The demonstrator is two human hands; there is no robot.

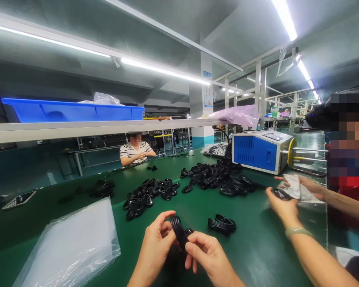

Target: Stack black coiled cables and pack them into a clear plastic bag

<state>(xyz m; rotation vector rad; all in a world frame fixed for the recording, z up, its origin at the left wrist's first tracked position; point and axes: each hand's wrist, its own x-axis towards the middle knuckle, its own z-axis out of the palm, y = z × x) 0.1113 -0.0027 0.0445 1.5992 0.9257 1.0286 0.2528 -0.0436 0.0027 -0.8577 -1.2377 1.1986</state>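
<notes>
Between my two hands, above the green table, is a coiled black cable (178, 230). My left hand (157, 243) grips the coil's left side between thumb and fingers. On its right side, my right hand (205, 255) pinches the same coil with thumb and fingertips. Just beyond my right hand lies another small bundle of coiled black cable (221, 225). A group of coiled cables (149, 195) rests ahead of my left hand, and a larger heap of them (212, 175) spreads farther back. Some dark coil is partly hidden beneath my hands.
Clear plastic bags (77, 243) lie at the left, with a phone (19, 199) beyond. A blue-and-white machine (260, 151) stands at the back right. At the right, a co-worker's hands (287, 203) hold a cable and a white bag. Another person (136, 149) sits across the table.
</notes>
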